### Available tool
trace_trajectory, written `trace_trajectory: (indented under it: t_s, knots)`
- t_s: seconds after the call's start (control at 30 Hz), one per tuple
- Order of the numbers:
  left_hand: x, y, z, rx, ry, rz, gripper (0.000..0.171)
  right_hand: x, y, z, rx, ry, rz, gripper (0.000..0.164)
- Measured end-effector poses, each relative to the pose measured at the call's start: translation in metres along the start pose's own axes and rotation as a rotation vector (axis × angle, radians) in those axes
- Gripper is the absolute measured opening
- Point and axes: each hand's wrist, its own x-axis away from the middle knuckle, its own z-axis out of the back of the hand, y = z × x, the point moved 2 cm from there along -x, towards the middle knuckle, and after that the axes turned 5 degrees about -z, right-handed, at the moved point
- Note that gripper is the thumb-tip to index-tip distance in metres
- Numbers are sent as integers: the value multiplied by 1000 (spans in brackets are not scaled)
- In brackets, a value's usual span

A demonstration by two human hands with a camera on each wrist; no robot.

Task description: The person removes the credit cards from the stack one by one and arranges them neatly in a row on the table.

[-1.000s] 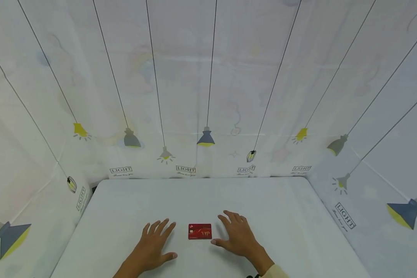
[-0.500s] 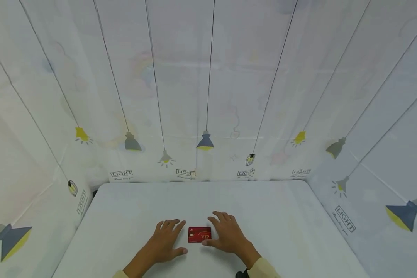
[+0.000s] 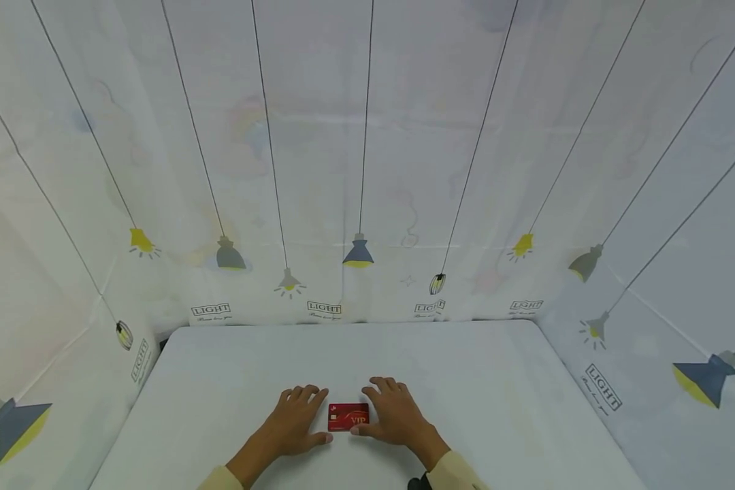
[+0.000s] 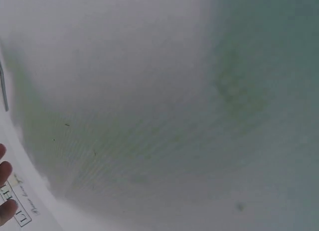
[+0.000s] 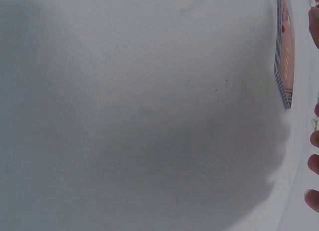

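A red card (image 3: 348,417) marked "VIP" lies flat on the white table, between the two hands in the head view. Its edge shows several thin layers in the right wrist view, like a small stack of cards (image 5: 285,57). My left hand (image 3: 292,422) is spread at the card's left side, fingers loosely bent, thumb tip near its lower left corner. At the right side, my right hand (image 3: 397,413) has its fingers spread and bent, and its thumb overlaps the card's lower right corner in the head view. Neither hand grips anything. Only fingertips (image 4: 7,211) show in the left wrist view.
The white table (image 3: 233,361) has rounded far corners. White cloth walls (image 3: 318,170) printed with hanging lamps and the word LIGHT stand behind it and at both sides. A dark band (image 3: 418,482) is at the right wrist, by a pale sleeve (image 3: 456,471).
Both hands have moved inward, closer to the card from either side. The right thumb has come over the card's corner. The card stays on the table; the whole view has shifted slightly.
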Motion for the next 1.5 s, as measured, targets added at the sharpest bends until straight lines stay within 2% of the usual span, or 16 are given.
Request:
trace_trajectory:
  t_s: [0.23,0.4,0.57,0.77,0.97,1.1,1.5]
  knots:
    - [-7,3,-4,-22,0,-35,84,-5,-3,-6,6,5,28,83]
    - [-13,4,-9,-18,-22,-37,85,-9,-3,-7,26,8,36,82]
    - [-18,3,-14,-42,-12,-50,85,-11,-4,-9,25,4,42,80]
    - [-21,6,-12,-55,7,-73,81,-11,-4,-10,26,29,60,77]
    - [-23,9,-10,-53,17,-90,75,-10,-3,-13,12,-16,46,75]
    - [-25,9,-11,-64,24,-93,72,-9,-2,-13,15,-17,52,71]
    - [-29,9,-14,-149,49,-127,63,-7,-5,-10,23,11,110,57]
